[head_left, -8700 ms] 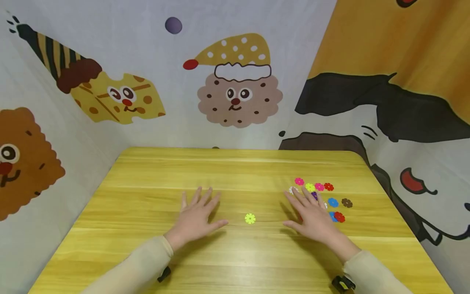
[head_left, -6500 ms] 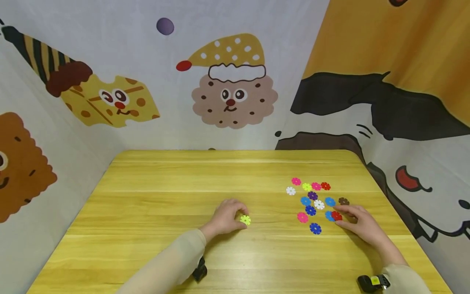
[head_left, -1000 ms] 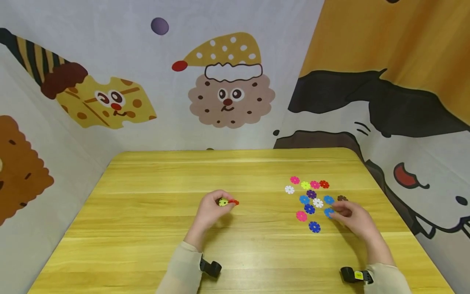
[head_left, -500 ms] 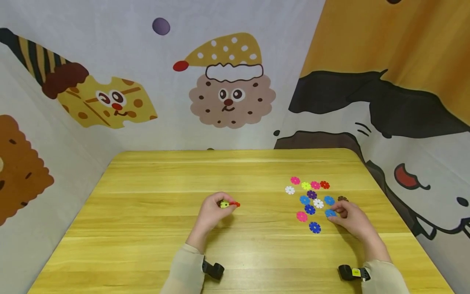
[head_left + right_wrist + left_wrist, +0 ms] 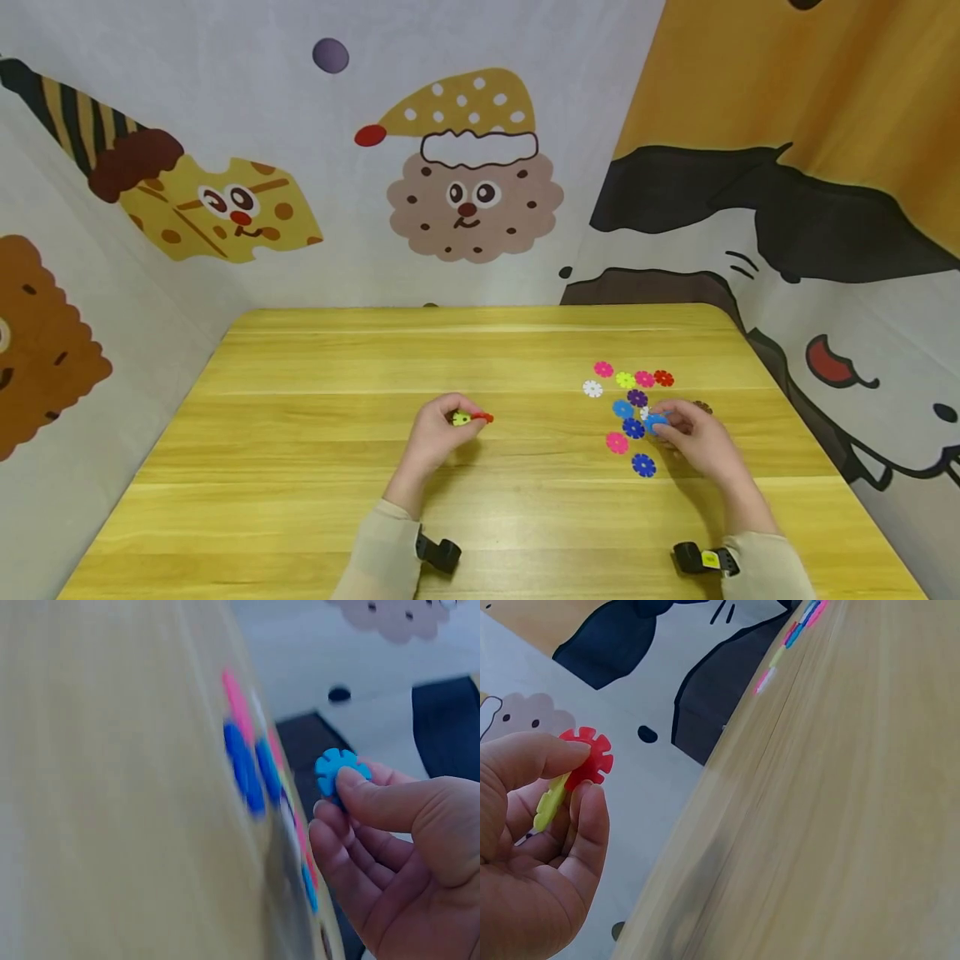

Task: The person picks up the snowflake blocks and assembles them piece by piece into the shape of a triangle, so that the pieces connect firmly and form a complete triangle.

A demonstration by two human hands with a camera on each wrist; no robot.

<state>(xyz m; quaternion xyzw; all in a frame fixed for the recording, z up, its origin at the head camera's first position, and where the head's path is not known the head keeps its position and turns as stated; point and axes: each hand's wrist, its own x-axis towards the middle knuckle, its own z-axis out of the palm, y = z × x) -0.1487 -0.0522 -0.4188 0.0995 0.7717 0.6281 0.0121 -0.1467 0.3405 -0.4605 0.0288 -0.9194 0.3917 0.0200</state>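
Between thumb and fingers, my left hand (image 5: 435, 433) holds two plastic snowflake discs, raised off the table. The red disc (image 5: 594, 759) stands at an angle to the yellow-green disc (image 5: 549, 802) and appears slotted into it. Over the loose pieces on the right, my right hand (image 5: 705, 437) pinches a light blue snowflake disc (image 5: 335, 766) by its edge. Its fingers partly cover a white disc (image 5: 644, 413). Close to this hand lie a dark blue disc (image 5: 633, 428) and a brown disc (image 5: 702, 407), the brown one partly hidden.
Several more discs lie flat on the wooden table (image 5: 300, 500), among them a pink disc (image 5: 617, 442), a purple disc (image 5: 637, 398) and another dark blue disc (image 5: 643, 465). A printed cloth (image 5: 315, 275) hangs along the table's far edge.
The lone yellow-green disc was picked up by my left hand, and a red disc joined it there. Just now my right hand lifted a light blue disc and moved left.
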